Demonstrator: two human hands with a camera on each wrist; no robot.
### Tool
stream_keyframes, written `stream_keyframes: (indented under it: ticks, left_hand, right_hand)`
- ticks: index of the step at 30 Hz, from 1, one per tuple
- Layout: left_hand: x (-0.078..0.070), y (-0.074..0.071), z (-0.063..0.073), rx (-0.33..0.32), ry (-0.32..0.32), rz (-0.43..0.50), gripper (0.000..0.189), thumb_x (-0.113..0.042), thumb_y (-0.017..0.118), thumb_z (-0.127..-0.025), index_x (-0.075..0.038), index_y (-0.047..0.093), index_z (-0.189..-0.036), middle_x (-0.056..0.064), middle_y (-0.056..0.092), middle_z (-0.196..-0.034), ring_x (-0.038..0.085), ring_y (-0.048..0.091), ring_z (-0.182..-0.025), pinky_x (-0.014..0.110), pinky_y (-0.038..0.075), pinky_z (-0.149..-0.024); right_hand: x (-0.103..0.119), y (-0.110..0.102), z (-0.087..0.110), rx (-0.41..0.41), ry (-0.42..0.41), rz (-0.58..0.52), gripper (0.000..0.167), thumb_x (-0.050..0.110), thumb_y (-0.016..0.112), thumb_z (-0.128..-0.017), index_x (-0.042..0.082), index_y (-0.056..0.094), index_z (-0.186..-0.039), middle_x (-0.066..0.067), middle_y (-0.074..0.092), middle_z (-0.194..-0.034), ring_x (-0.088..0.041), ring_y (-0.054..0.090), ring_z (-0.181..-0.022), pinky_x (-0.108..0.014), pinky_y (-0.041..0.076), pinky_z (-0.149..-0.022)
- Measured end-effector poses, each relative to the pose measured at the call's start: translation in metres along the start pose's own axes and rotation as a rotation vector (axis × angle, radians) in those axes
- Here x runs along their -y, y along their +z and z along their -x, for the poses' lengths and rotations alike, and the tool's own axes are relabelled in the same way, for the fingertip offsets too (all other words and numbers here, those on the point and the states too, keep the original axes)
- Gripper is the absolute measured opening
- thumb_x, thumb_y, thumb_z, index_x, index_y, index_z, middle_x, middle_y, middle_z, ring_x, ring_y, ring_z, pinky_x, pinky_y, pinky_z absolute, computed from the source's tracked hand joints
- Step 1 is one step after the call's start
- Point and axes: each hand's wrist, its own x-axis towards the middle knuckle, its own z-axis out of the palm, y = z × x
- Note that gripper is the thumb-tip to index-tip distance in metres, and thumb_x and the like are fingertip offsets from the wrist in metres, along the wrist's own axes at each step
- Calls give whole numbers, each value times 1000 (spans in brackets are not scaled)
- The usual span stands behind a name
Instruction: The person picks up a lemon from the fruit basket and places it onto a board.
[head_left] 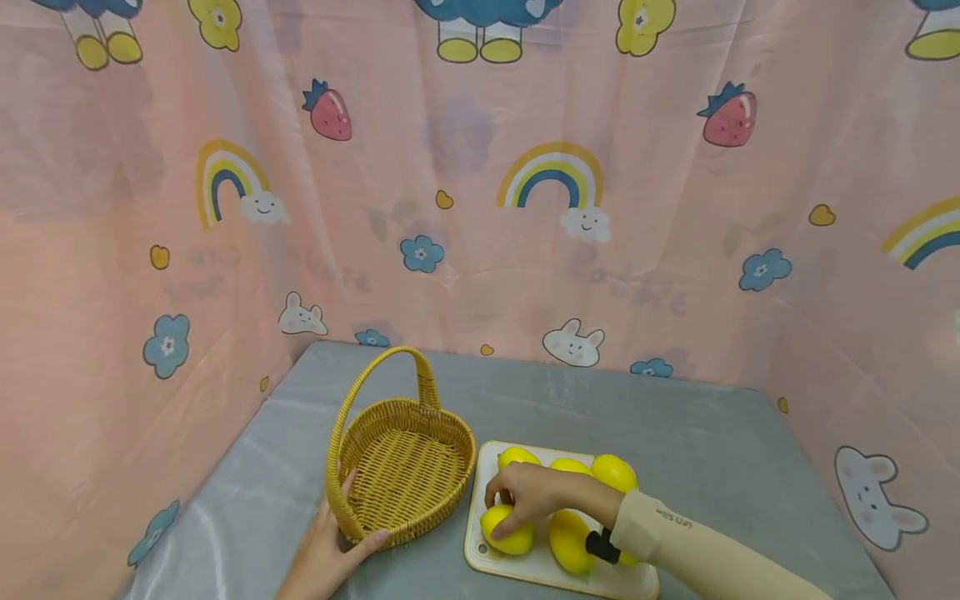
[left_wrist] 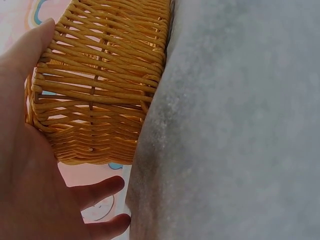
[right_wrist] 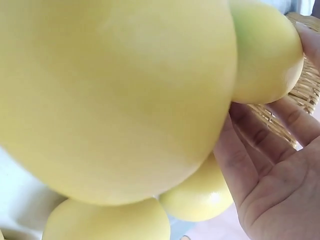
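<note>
A yellow wicker basket (head_left: 408, 467) with a tall arched handle stands upright, its visible inside bare. My left hand (head_left: 326, 537) holds its near-left rim by the foot of the handle, with thumb and a finger over the edge. In the left wrist view, two fingers spread below the woven side (left_wrist: 100, 90), apart from it. At the left end of a white tray (head_left: 525, 573), my right hand (head_left: 532, 490) grips a lemon (head_left: 507, 533) between thumb and fingers. Several other lemons (head_left: 613, 472) lie around that hand; the right wrist view shows a large near lemon (right_wrist: 115, 100).
A grey cloth (head_left: 600, 408) covers the table. Pink printed curtains (head_left: 465, 292) enclose its back and both sides. The tray sits just right of the basket, and a black strap (head_left: 602, 547) crosses above the lemons at the right wrist.
</note>
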Motion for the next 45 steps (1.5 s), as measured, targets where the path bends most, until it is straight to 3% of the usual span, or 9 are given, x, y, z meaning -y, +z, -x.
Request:
stream_keyframes:
  ticks: [13,19,24,29,33,36,39,43,45]
  left_hand:
    - [-1,-1,0,11,-6,1,102,-60,69,-86,-22,14,-162,13,-1,-167,51,16,-145,75,28,-102]
    - [0,0,0,5,-1,-7,102,-61,69,-86,-22,14,-162,13,0,-167,51,18,-144,76,27,-101]
    - [0,0,-2,22,-28,7,103,-62,69,-85,-25,13,-162,15,0,-166,52,17,-144,76,26,-102]
    - [0,-1,-2,25,-30,5,103,-62,69,-85,-23,13,-162,19,1,-165,52,19,-144,75,27,-102]
    - [-1,-1,-2,26,-35,0,103,-63,69,-85,-22,13,-162,20,1,-165,53,20,-143,75,28,-101]
    - [-1,-2,-2,31,-35,-7,103,-62,69,-85,-23,13,-162,19,0,-165,54,20,-142,76,29,-99]
    - [-2,-2,-2,34,-34,-8,103,-62,69,-85,-22,14,-162,18,0,-166,54,20,-142,76,29,-100]
    - [-5,-3,-1,30,-33,-13,102,-63,69,-85,-20,17,-161,17,0,-166,52,19,-144,74,28,-102]
    - [-6,-4,0,28,-29,-20,102,-62,69,-85,-19,18,-161,17,1,-166,52,18,-144,74,28,-102]
  right_hand:
    - [1,0,9,-32,-18,203,30,34,78,-84,13,72,-104,10,64,-84,1,53,-71,-18,47,-67]
    - [-3,9,14,-134,-76,350,38,44,77,-82,14,73,-106,11,64,-85,2,52,-71,-17,43,-60]
    - [-8,16,19,-322,-180,525,39,50,70,-87,15,73,-102,6,64,-89,-3,50,-74,-15,35,-54]
    - [-17,19,24,-715,-230,624,14,27,77,-84,16,69,-83,6,61,-78,-7,48,-67,-16,38,-55]
    - [-24,16,30,-984,-110,631,18,11,81,-75,16,64,-74,4,59,-72,-13,50,-66,-28,45,-62]
    - [-29,14,39,-1058,52,608,15,8,80,-76,13,66,-77,-2,60,-79,-22,56,-76,-42,47,-76]
    - [-34,10,49,-1037,217,599,17,14,80,-79,9,70,-93,-10,64,-102,-32,58,-98,-57,41,-93]
    - [-39,6,63,-911,399,564,49,29,76,-88,2,64,-127,-23,51,-140,-42,45,-128,-71,20,-108]
    - [-43,6,69,-848,458,540,61,38,68,-94,-1,55,-139,-25,40,-150,-45,36,-137,-73,11,-110]
